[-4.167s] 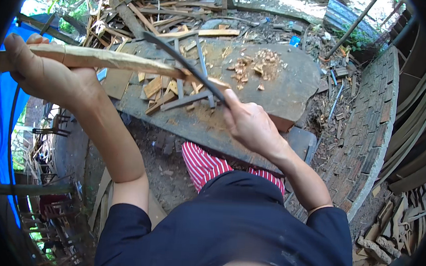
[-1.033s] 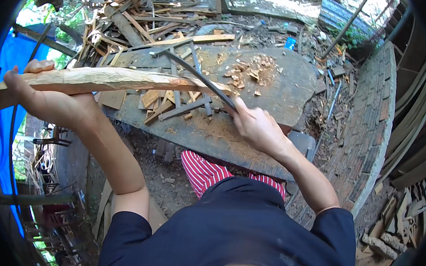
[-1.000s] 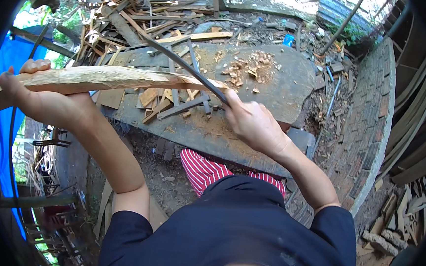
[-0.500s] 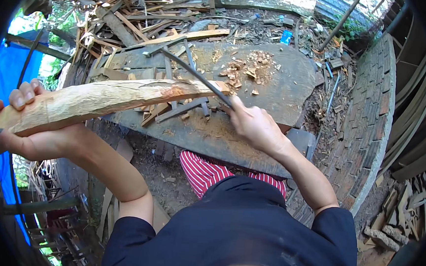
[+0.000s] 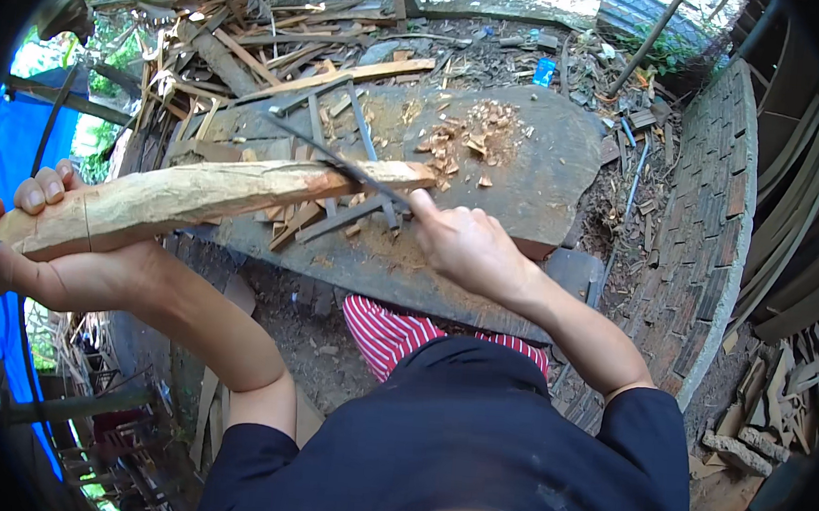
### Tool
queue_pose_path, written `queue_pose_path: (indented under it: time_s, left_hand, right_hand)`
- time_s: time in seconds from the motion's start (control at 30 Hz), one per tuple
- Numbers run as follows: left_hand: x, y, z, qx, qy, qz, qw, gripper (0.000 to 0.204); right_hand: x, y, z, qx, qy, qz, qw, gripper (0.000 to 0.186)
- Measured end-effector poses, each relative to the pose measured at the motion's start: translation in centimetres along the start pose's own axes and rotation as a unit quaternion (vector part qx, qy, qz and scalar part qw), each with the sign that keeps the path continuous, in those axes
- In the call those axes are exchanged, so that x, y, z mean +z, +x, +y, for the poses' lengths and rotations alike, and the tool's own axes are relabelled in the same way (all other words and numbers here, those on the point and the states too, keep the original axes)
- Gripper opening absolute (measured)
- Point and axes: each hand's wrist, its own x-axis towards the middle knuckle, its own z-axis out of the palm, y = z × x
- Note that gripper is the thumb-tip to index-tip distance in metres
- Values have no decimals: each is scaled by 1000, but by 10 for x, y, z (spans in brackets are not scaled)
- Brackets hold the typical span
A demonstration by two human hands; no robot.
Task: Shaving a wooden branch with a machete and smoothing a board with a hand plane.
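A long, pale, roughly hewn piece of wood (image 5: 176, 196) slants across the left half of the view, narrowing toward its right end. My left hand (image 5: 95, 276) grips its thick left end, fingers over the far side and thumb on the near side. Closed round the handle of a machete (image 5: 340, 161), my right hand (image 5: 467, 245) is just off the wood's narrow end. The long dark blade crosses the wood near that end and points up and left. The handle is mostly hidden in my fist.
Below the wood is a worn plank bench (image 5: 540, 151) bearing wood shavings (image 5: 465, 141), offcuts and several dark wooden strips (image 5: 341, 220). Scrap wood (image 5: 224, 53) is heaped behind it. A low brick wall (image 5: 685, 246) runs along the right, and a blue tarp (image 5: 18, 152) hangs at the left.
The machete blade has slid left along the wood, away from its tip. My right hand has shifted slightly left and down with it. My left hand keeps its hold.
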Motion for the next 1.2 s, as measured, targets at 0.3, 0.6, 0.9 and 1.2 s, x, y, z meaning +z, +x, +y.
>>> queue_pose_path:
  time_s: [0.3, 0.6, 0.9, 1.2]
  left_hand:
    - [10, 4, 4, -9, -36, 8, 999, 28]
    - [22, 9, -6, -14, 40, 32, 999, 24]
    - [35, -5, 1, -10, 85, 108, 990, 26]
    - [54, -2, 5, -4, 76, 74, 994, 16]
  right_hand:
    - [27, -12, 29, 70, -38, 51, 996, 12]
    - [-9, -9, -37, -88, 10, 165, 982, 11]
    - [28, -15, 25, 2, -3, 93, 996, 18]
    - [-10, -17, -20, -29, 17, 93, 995, 18]
